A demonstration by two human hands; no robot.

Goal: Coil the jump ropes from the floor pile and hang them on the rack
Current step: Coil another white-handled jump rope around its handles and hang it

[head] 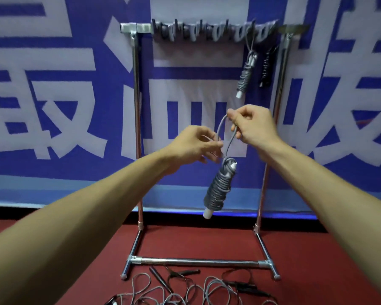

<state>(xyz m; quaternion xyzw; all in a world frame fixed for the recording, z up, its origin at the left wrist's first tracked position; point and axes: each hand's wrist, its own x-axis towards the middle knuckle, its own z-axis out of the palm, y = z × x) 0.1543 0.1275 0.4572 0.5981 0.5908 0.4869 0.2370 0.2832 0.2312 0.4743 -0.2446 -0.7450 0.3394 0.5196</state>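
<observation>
Head view: at the bottom edge a pile (185, 291) of loose grey and black jump ropes lies tangled on the red floor (207, 243), just in front of the rack's base bar. Above it both bare forearms reach forward. The left hand (191, 146) pinches one side of a grey loop (220, 126) between thumb and curled fingers. The right hand (253, 126), a little higher, has its fingers curled round the top of the same loop. Below the hands hangs the coil (218, 190), a grey rope wound tightly round white handles, tilted, clear of the floor and in front of the rack (136, 106). Along the rack's top bar a row of hooks (207, 31) carries two wound ropes near the right end: a grey bundle (245, 73) and, just beside it, a black bundle (265, 69). Behind stands a blue banner (53, 84) with large white characters.
</observation>
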